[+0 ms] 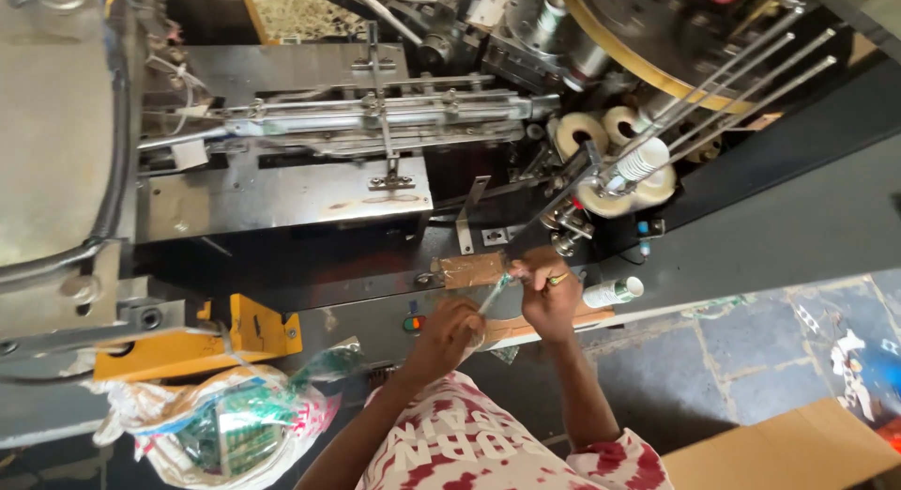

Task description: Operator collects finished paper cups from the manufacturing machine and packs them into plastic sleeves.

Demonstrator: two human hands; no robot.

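Observation:
My left hand (444, 333) and my right hand (547, 288) are raised in front of a large metal machine (291, 194). Between them they pinch a thin, light green strip (495, 293), the left hand at its lower end and the right hand at its upper end. The right hand wears a ring and sits just below a brown taped patch (469, 267) on the machine's front. A stack of white paper cups (643, 160) rests in metal guide rods above the right hand.
A white sack of green printed scraps (221, 424) hangs at lower left under a yellow bracket (253, 329). A white cylinder (612, 291) lies on the ledge to the right. Red and green buttons (413, 323) sit by the left hand. Cardboard (788, 448) lies at lower right.

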